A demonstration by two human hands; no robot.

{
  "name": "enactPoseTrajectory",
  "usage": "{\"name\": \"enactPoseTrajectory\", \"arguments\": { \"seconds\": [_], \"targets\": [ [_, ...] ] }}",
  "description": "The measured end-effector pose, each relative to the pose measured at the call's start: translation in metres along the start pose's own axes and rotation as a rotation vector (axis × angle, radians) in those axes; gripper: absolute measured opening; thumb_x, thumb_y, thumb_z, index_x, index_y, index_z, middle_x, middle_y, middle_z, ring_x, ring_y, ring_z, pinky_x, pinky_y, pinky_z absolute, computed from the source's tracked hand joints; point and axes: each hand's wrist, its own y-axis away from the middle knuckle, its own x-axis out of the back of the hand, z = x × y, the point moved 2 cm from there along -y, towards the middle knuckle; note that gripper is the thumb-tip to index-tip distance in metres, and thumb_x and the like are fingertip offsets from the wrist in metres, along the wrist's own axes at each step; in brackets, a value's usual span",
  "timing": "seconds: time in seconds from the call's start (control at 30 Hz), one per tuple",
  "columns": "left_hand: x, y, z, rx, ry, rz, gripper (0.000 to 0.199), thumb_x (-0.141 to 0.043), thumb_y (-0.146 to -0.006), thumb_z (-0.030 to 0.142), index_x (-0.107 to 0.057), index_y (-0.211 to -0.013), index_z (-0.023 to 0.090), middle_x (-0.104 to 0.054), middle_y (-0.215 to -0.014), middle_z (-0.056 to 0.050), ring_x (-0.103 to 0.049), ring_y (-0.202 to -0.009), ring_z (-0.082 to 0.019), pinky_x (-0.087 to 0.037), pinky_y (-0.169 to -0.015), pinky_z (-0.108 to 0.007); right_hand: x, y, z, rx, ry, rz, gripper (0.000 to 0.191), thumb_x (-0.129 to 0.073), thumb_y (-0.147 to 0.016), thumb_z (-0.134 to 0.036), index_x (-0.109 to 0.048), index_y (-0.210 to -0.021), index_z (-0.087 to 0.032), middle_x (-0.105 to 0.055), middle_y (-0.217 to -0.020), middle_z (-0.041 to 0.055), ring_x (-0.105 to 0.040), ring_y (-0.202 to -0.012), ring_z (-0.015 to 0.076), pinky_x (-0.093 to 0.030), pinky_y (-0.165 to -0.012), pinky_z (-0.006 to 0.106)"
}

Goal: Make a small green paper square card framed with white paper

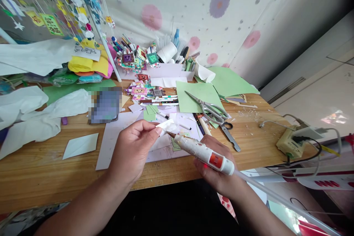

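My left hand [135,147] pinches a small white paper piece [167,124] between thumb and fingers above the desk. Wrapped around a white glue gun [197,150] with an orange-red window is my right hand [215,158]. The gun's nozzle points left and meets the lower edge of the white piece, or sits just beside it; which one is too small to tell. Beneath both hands lie pale purple sheets [110,142] with small green paper pieces [149,115] and pens on them.
Metal scissors [208,110] lie on a green sheet [184,94] beyond my hands. A phone-like blurred object [105,106] and white diamond-shaped paper [80,146] are at left. Pens and paper crafts [138,59] stand behind. A power strip [291,142] with cables sits at the right edge.
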Motion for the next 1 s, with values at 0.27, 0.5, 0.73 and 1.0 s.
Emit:
{"name": "enactPoseTrajectory", "arguments": {
  "seconds": [0.27,0.5,0.73,1.0],
  "targets": [
    [0.0034,0.0019,-0.0044,-0.05,-0.07,-0.015,0.013,-0.071,-0.078,0.032,-0.066,-0.074,0.021,-0.067,-0.078,0.001,-0.057,-0.076,-0.014,-0.041,-0.067,-0.026,-0.0006,0.0011,0.0027,0.043,0.068,-0.001,0.024,-0.049,-0.069,-0.008,-0.031,-0.067,-0.024,-0.04,-0.06,-0.0018,-0.04,-0.054,0.0163,-0.03,-0.049,0.03],
    [0.0025,0.0007,-0.0038,-0.033,-0.057,-0.009,0.014,-0.072,-0.077,0.032,-0.066,-0.071,0.02,-0.066,-0.075,0.002,-0.054,-0.073,-0.012,-0.04,-0.065,-0.025,-0.0014,0.0037,0.0057,0.029,0.16,0.009,0.026,-0.05,-0.072,-0.01,-0.028,-0.067,-0.024,-0.039,-0.059,-0.0021,-0.039,-0.052,0.0155,-0.03,-0.048,0.03],
    [0.0025,-0.001,-0.0059,0.089,0.079,-0.002,0.015,-0.074,-0.073,0.03,-0.065,-0.07,0.019,-0.065,-0.072,0.001,-0.058,-0.076,-0.015,-0.043,-0.071,-0.028,0.0045,0.0039,0.0042,-0.011,0.055,0.003,0.018,-0.052,-0.077,-0.008,-0.044,-0.071,-0.023,-0.053,-0.07,0.0005,-0.054,-0.067,0.0155,-0.045,-0.059,0.028],
    [0.0015,0.0,-0.0034,0.099,0.113,-0.01,0.017,-0.072,-0.073,0.026,-0.062,-0.062,0.018,-0.066,-0.072,0.001,-0.058,-0.076,-0.014,-0.043,-0.072,-0.027,0.002,0.0003,-0.0001,0.06,0.045,0.029,0.022,-0.051,-0.069,-0.002,-0.044,-0.069,-0.023,-0.049,-0.066,-0.0009,-0.055,-0.071,0.0169,-0.048,-0.063,0.028]
  ]
}}
